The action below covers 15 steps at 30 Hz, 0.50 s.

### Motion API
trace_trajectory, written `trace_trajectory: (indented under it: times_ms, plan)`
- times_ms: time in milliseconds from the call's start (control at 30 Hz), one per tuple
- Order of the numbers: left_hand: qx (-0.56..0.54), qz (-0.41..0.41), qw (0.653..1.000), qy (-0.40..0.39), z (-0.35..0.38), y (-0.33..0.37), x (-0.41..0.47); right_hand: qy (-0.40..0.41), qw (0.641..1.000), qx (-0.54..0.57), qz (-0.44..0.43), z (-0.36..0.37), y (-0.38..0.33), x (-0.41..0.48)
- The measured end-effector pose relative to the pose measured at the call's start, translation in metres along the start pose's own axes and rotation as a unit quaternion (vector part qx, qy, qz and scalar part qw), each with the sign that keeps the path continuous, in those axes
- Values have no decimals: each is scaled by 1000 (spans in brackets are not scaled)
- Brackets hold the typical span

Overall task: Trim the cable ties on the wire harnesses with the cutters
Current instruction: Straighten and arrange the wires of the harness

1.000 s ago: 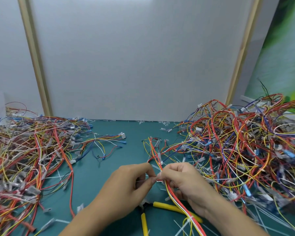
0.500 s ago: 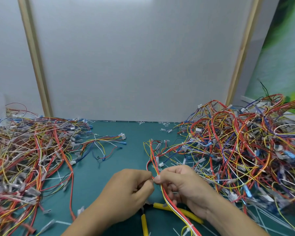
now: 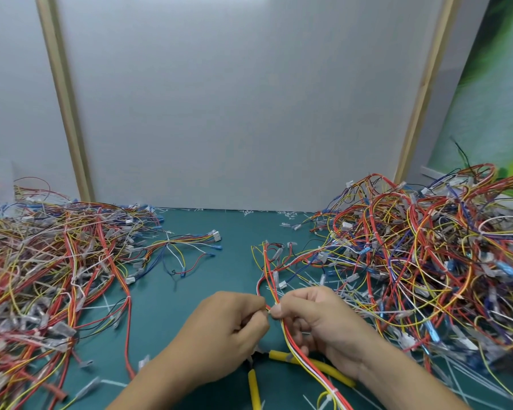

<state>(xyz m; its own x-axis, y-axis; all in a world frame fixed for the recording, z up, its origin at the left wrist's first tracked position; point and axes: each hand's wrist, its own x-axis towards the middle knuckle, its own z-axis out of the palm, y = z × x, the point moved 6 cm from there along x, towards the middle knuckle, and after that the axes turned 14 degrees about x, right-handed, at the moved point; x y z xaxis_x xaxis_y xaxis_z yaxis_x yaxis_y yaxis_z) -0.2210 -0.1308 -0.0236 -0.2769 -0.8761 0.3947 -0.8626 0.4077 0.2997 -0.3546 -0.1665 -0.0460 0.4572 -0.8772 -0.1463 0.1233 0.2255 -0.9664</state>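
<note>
As left hand (image 3: 225,332), right hand (image 3: 323,324) pinch thin-wired harness (image 3: 271,275) (multicoloured), yellow-handled cutters (image 3: 276,355) below

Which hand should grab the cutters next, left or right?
Probably left. The left hand only pinches the harness with its fingertips, and the cutters lie just beneath it. The right hand grips the bundle, whose wires cross one yellow handle.

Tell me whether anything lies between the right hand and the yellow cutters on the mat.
Yes. The harness that the right hand and the left hand both pinch runs across one yellow handle of the cutters, which lie on the mat beneath the hands. It probably has to be moved aside first.
</note>
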Motion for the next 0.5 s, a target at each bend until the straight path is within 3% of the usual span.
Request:
trace_trajectory:
  times_ms: [167,367,500]
  plan:
    - [-20,-2,1000,13,-3,0,2,-3,1000,10,-6,1,-2,1]
    - [-32,16,999,-25,4,-5,0,-9,1000,-5,-12,-2,0,0]
    - [-193,-53,979,-39,6,-16,4,-16,999,-3,-28,-3,-4,-2]
